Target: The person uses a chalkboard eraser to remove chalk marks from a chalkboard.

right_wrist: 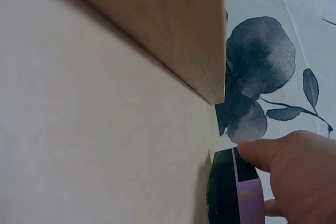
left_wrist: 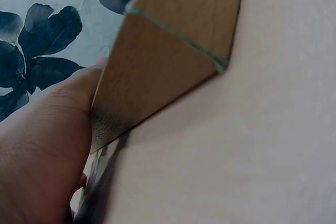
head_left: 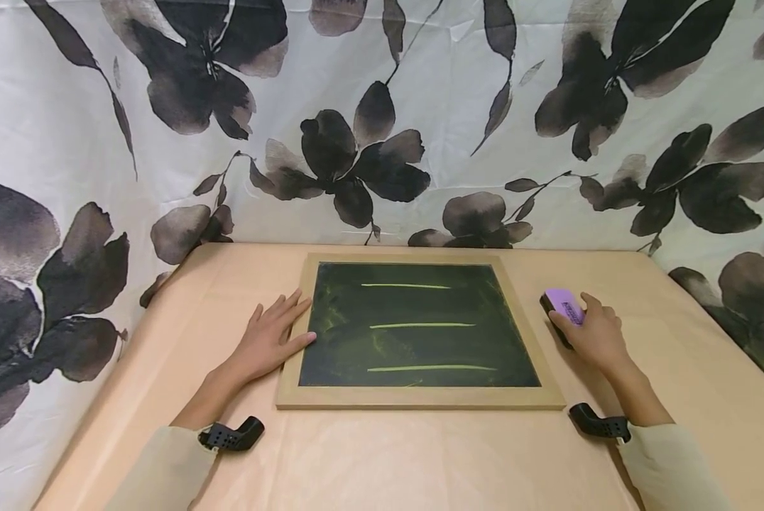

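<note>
A small chalkboard point(head_left: 433, 348) in a pale wooden frame point(head_left: 420, 399) lies on the table, with three yellow chalk lines point(head_left: 422, 325) across it and faint smudges. On the frame's left side rests my left hand point(head_left: 260, 348), fingers spread and fairly straight, thumb reaching the board's edge. The left wrist view shows that hand point(left_wrist: 47, 145) against the frame's side. To the right of the board, my right hand point(head_left: 599, 337) grips a purple and black chalkboard eraser point(head_left: 566, 304) between thumb and fingers. The eraser's dark felt side point(right_wrist: 221, 192) shows in the right wrist view.
A peach-coloured cover point(head_left: 382, 454) spreads over the table. Behind it hangs a white cloth with dark flowers point(head_left: 350, 167). Black wrist cameras point(head_left: 231, 434) are strapped at both sleeves. A green chalk streak point(left_wrist: 178, 36) marks the frame's outer side.
</note>
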Motion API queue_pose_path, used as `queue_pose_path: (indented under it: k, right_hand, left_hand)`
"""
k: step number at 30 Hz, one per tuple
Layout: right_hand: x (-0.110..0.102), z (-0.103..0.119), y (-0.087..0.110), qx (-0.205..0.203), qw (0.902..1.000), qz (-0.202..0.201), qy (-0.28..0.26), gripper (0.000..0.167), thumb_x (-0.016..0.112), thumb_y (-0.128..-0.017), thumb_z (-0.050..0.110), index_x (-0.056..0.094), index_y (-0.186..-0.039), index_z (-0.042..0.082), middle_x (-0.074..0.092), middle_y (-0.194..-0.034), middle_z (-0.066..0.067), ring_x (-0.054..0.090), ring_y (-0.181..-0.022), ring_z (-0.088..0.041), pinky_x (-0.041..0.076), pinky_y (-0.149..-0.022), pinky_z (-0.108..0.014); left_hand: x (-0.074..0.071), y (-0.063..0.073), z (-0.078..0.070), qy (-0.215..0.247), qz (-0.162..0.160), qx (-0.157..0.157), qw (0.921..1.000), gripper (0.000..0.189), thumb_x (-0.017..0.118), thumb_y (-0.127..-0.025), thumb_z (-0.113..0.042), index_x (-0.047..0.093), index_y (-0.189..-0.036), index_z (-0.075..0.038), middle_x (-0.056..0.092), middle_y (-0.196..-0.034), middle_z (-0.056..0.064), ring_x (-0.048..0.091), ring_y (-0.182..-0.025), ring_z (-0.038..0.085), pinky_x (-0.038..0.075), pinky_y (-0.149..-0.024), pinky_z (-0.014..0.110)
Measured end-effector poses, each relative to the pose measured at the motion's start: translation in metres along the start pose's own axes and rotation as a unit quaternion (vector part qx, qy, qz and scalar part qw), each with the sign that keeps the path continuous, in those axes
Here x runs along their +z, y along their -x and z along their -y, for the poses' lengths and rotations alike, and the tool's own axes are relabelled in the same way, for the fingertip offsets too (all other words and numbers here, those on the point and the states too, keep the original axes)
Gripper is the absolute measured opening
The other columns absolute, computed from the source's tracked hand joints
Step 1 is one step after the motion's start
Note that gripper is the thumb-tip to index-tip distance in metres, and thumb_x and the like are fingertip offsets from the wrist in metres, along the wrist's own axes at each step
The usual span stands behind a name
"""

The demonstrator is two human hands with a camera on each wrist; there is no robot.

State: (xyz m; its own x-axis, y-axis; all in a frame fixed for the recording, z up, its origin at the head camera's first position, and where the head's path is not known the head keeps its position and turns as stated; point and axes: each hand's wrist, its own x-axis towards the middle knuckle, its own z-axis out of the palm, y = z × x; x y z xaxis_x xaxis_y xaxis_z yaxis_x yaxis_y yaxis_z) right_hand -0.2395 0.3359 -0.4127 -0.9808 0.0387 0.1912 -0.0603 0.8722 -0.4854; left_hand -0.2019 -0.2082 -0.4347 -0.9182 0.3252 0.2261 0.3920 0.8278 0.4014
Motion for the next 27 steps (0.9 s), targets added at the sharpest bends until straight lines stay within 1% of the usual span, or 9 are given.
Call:
queue_pose_path:
  k: [4, 7, 9, 12, 15, 17, 20, 23, 27]
  right_hand:
    - [-0.003, 0.0, 0.001, 0.01, 0.9997, 0.009, 0.022, 0.081, 0.053, -0.095, 0.046, 0.031, -0.136, -0.021, 0.041, -0.115, -0.046, 0.048, -0.092, -0.053, 0.041, -0.063, -0.058]
    - [-0.005, -0.002, 0.002, 0.008, 0.9992, 0.022, 0.033, 0.084, 0.054, -0.094, 0.05, 0.032, -0.135, -0.02, 0.042, -0.114, -0.046, 0.048, -0.093, -0.053, 0.041, -0.063, -0.057]
    - [-0.007, -0.003, 0.003, 0.0, 0.9988, 0.034, 0.035, 0.086, 0.055, -0.093, 0.049, 0.031, -0.135, -0.022, 0.042, -0.114, -0.046, 0.048, -0.094, -0.053, 0.042, -0.066, -0.058]
    - [-0.011, -0.005, 0.003, -0.013, 0.9979, 0.054, 0.034, 0.087, 0.057, -0.093, 0.047, 0.027, -0.135, -0.024, 0.041, -0.115, -0.049, 0.046, -0.098, -0.057, 0.041, -0.073, -0.061]
    - [-0.016, -0.005, 0.005, -0.013, 0.9966, 0.072, 0.038, 0.089, 0.058, -0.093, 0.046, 0.026, -0.134, -0.026, 0.041, -0.118, -0.05, 0.045, -0.102, -0.06, 0.04, -0.08, -0.064]
    - [-0.019, -0.004, 0.005, -0.011, 0.9959, 0.08, 0.04, 0.091, 0.059, -0.092, 0.047, 0.026, -0.133, -0.027, 0.041, -0.118, -0.051, 0.046, -0.103, -0.06, 0.041, -0.08, -0.064]
    - [-0.021, -0.002, 0.006, -0.009, 0.9952, 0.086, 0.046, 0.093, 0.061, -0.09, 0.049, 0.028, -0.132, -0.027, 0.043, -0.117, -0.049, 0.049, -0.1, -0.058, 0.043, -0.077, -0.062]
    - [-0.022, -0.001, 0.007, -0.008, 0.9952, 0.084, 0.05, 0.091, 0.063, -0.089, 0.049, 0.032, -0.13, -0.026, 0.047, -0.113, -0.046, 0.053, -0.094, -0.053, 0.045, -0.07, -0.057]
    - [-0.022, 0.0, 0.008, -0.003, 0.9959, 0.071, 0.057, 0.086, 0.063, -0.089, 0.047, 0.037, -0.128, -0.025, 0.05, -0.11, -0.044, 0.055, -0.088, -0.049, 0.046, -0.063, -0.051]
  left_hand:
    - [0.002, 0.001, -0.001, 0.001, -0.003, 0.003, 1.0, 0.073, 0.056, -0.092, -0.052, 0.035, -0.15, -0.014, 0.021, -0.157, 0.012, 0.017, -0.142, 0.038, 0.002, -0.108, 0.065]
    - [0.003, 0.002, -0.002, 0.002, -0.005, 0.006, 1.0, 0.073, 0.057, -0.092, -0.052, 0.035, -0.15, -0.013, 0.021, -0.157, 0.013, 0.018, -0.142, 0.038, 0.003, -0.107, 0.065]
    - [0.004, 0.003, -0.002, -0.001, -0.007, 0.008, 0.9999, 0.074, 0.058, -0.091, -0.052, 0.035, -0.15, -0.014, 0.021, -0.157, 0.012, 0.018, -0.141, 0.038, 0.003, -0.107, 0.065]
    - [0.005, 0.004, -0.003, -0.004, -0.008, 0.007, 0.9999, 0.074, 0.058, -0.091, -0.052, 0.035, -0.15, -0.014, 0.022, -0.157, 0.012, 0.019, -0.141, 0.038, 0.003, -0.107, 0.065]
    - [0.005, 0.006, -0.003, -0.007, -0.012, 0.005, 0.9999, 0.074, 0.058, -0.09, -0.052, 0.035, -0.15, -0.014, 0.022, -0.156, 0.012, 0.019, -0.141, 0.038, 0.003, -0.108, 0.064]
    - [0.005, 0.006, -0.003, -0.005, -0.016, 0.005, 0.9999, 0.074, 0.059, -0.09, -0.052, 0.036, -0.15, -0.014, 0.023, -0.156, 0.012, 0.02, -0.141, 0.038, 0.003, -0.108, 0.064]
    - [0.005, 0.005, -0.003, -0.004, -0.021, 0.007, 0.9997, 0.074, 0.06, -0.09, -0.052, 0.037, -0.149, -0.013, 0.023, -0.156, 0.012, 0.021, -0.14, 0.039, 0.004, -0.107, 0.065]
    - [0.005, 0.004, -0.003, -0.001, -0.024, 0.005, 0.9997, 0.074, 0.06, -0.089, -0.051, 0.038, -0.149, -0.013, 0.024, -0.156, 0.012, 0.021, -0.14, 0.039, 0.004, -0.107, 0.065]
    - [0.005, 0.005, -0.003, 0.005, -0.021, 0.002, 0.9998, 0.074, 0.061, -0.089, -0.051, 0.038, -0.149, -0.013, 0.024, -0.156, 0.013, 0.02, -0.141, 0.039, 0.004, -0.107, 0.065]
